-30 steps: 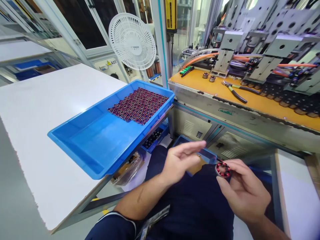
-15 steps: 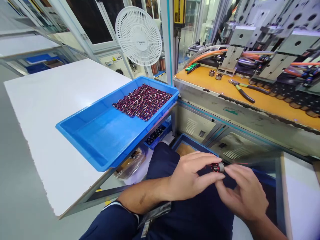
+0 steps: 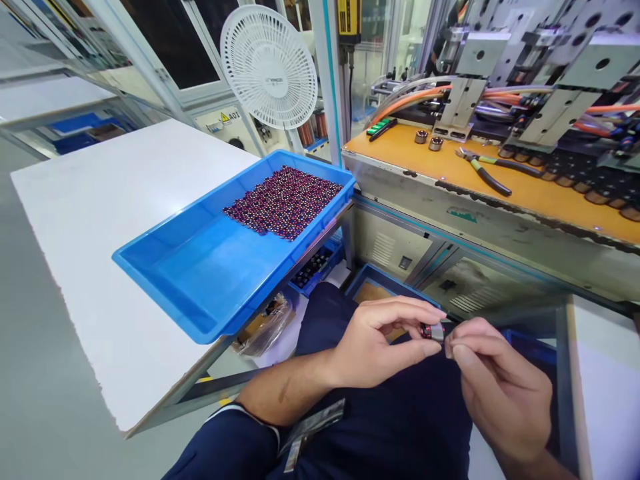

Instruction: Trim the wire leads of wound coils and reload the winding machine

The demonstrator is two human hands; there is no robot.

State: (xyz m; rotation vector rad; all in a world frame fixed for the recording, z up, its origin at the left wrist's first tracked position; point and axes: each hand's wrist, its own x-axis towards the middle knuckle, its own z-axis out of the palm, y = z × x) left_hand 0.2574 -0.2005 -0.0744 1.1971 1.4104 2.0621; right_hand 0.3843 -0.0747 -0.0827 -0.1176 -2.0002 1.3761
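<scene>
My left hand (image 3: 373,339) holds a small motor stator (image 3: 433,332) between its thumb and fingertips, above my lap. This stator is a short cylinder with a silver-grey band and a red and black end. Close to its right side is my right hand (image 3: 500,373), thumb and fingers pinched together. Whatever is between those fingertips, if anything, is too small or hidden to make out. To the left, a blue tray (image 3: 200,267) carries a dense layer of small dark red and blue parts (image 3: 287,200).
The tray stands on a white table (image 3: 115,187), with a white fan (image 3: 269,67) behind. On the orange machine bench (image 3: 400,150) lie pliers (image 3: 483,170), two small cylinders (image 3: 429,141) and a row of dark parts (image 3: 580,183). A blue bin (image 3: 373,273) sits below.
My right hand has drawn slightly right and away from the stator, and its fingers have closed into a pinch. My left hand still holds the stator in nearly the same place.
</scene>
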